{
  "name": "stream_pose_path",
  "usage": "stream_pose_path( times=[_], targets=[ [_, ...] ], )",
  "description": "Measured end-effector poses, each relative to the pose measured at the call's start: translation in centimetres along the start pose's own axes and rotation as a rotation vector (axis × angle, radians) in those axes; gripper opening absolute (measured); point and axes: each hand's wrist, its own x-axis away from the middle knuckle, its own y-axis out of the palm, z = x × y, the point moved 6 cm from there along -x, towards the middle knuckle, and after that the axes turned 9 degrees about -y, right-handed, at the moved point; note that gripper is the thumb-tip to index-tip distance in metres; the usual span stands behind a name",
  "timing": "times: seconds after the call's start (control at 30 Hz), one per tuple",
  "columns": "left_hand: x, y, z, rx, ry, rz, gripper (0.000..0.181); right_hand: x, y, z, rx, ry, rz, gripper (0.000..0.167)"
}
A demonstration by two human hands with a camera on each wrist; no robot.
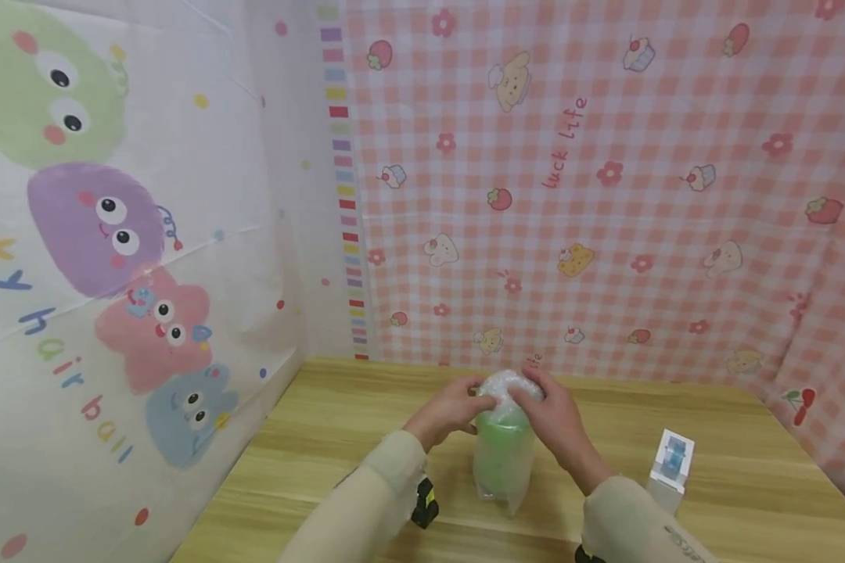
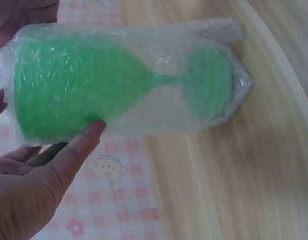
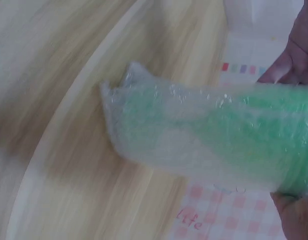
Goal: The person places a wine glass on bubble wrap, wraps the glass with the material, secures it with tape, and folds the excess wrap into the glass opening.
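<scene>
A green goblet [image 2: 84,80] wrapped in bubble wrap stands upright on the table in the head view. Its bowl, stem and round foot show through the wrap in the left wrist view. Around the left side of its top, my left hand [image 1: 454,410] grips the wrapped bowl, thumb toward me. My right hand [image 1: 556,414] holds the opposite side, its thumb on the bunched bubble wrap [image 1: 503,385] over the rim. Some fingers of both hands are hidden behind the goblet. In the right wrist view the wrapped foot [image 3: 139,117] is slightly blurred.
A small white box-like holder with a bluish clear part [image 1: 672,457] stands right of my right hand. The wood-grain table [image 1: 310,446] meets a pink checked cloth [image 1: 605,297] at the back and a white cartoon cloth [image 1: 267,258] on the left.
</scene>
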Motion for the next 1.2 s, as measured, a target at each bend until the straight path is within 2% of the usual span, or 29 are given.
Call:
stream_pose_path(
  times=[0.2, 0.33, 0.4, 0.57, 0.93, 1.03, 1.2],
  targets=[
    [-0.2, 0.2, 0.1, 0.002, 0.000, 0.003, 0.044, 0.4, -0.3, 0.3, -0.096, 0.184, -0.113, 0.056],
    [-0.3, -0.1, 0.0, 0.012, -0.020, 0.014, 0.044, 0.2, 0.1, 0.0, -0.117, 0.241, -0.170, 0.054],
    [-0.3, -0.1, 0.0, 0.014, -0.025, 0.019, 0.044, 0.0, 0.2, -0.1, -0.104, 0.252, -0.166, 0.054],
    [-0.3, 0.0, 0.0, 0.024, -0.030, 0.059, 0.041, -0.3, 0.6, -0.1, -0.070, 0.249, -0.117, 0.053],
    [-0.5, 0.6, 0.9, -0.070, -0.040, 0.179, 0.042, -0.4, 0.3, 0.8, 0.041, 0.204, -0.017, 0.051],
    [-0.4, 0.6, 1.1, -0.091, -0.043, 0.199, 0.040, -0.5, 0.2, 0.9, 0.037, 0.173, -0.049, 0.049],
    [-0.7, 0.4, 1.2, -0.127, -0.046, 0.225, 0.040, -0.5, -0.1, 0.8, -0.042, 0.195, -0.151, 0.048]
  ],
)
